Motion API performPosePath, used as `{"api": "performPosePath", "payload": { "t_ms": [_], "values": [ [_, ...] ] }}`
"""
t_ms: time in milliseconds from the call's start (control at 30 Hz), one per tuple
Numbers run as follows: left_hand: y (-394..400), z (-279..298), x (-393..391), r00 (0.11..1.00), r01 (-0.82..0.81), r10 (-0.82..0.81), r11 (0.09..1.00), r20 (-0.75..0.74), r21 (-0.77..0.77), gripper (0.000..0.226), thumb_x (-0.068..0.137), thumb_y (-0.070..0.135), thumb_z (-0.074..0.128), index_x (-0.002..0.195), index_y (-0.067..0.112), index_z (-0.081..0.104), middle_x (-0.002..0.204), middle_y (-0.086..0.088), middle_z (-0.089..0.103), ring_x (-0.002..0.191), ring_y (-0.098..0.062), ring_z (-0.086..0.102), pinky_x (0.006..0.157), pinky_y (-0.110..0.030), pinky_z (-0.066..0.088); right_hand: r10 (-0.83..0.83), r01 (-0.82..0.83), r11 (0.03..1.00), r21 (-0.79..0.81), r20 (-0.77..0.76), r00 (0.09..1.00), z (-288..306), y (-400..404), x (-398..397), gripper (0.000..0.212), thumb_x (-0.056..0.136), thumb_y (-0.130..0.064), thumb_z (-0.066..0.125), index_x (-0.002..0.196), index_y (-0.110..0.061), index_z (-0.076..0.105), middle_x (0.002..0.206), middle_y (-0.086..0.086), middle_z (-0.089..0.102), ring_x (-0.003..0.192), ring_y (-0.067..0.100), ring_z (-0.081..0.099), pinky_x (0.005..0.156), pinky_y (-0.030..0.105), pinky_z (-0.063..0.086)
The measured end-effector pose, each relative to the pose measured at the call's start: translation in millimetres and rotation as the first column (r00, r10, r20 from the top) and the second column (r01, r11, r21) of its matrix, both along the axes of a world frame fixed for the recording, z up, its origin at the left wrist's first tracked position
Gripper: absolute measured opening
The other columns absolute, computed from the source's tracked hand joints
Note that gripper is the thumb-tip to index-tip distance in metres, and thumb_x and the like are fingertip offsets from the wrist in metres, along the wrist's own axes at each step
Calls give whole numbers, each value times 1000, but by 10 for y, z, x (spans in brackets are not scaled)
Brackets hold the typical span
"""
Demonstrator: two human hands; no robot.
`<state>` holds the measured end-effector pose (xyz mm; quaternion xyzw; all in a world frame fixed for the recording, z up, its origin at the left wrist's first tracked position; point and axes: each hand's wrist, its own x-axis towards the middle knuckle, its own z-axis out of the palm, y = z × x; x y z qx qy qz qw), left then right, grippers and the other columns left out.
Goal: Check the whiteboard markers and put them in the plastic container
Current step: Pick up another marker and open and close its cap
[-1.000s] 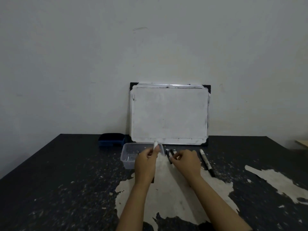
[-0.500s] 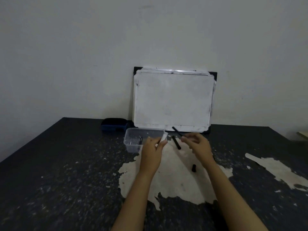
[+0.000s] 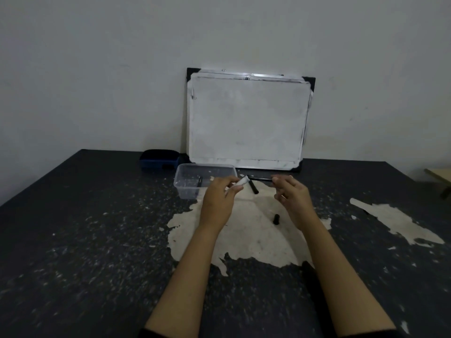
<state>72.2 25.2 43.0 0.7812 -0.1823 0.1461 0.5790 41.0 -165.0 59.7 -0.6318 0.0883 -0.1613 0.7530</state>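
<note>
A clear plastic container [image 3: 181, 189] stands in front of the whiteboard [image 3: 246, 120], with one dark marker [image 3: 200, 182] inside. My left hand [image 3: 218, 193] is just right of the container and pinches a white-bodied marker [image 3: 242, 182], tip pointing right. My right hand [image 3: 291, 192] holds the end of a thin black marker [image 3: 260, 178], level and pointing left toward the white one. Another black marker [image 3: 253, 187] lies on the table between my hands. A black cap [image 3: 276, 218] lies loose below my right hand.
A blue eraser [image 3: 159, 159] sits left of the whiteboard, which leans on the wall. The black table [image 3: 85, 240] has pale worn patches. A wooden edge [image 3: 439, 178] shows at the far right.
Both hands moved forward to beside the container. My right hand picked up a black marker and turned it level. A black cap now lies on the table.
</note>
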Motion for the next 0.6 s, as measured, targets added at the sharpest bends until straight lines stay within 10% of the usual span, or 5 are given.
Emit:
{"api": "performPosePath", "payload": {
  "t_ms": [300,600],
  "values": [
    [36,12,-30,992,80,-103,959,71,271,17,92,27,60,104,22,71,99,2,61,87,-11,57,74,-25,48,99,-94,948,-303,1,995,-9,-27,-59,7,89,-10,70,92,-13,76,80,2,70,73,12,59,65,26,45],
    [-137,75,-110,890,206,-335,900,-308,-384,23,97,24,55,112,12,68,98,-6,68,70,-14,68,65,-24,59,-30,38,906,-421,26,999,36,-70,-74,21,95,-34,62,95,-17,74,84,3,73,64,14,53,56,25,41]
  ]
}}
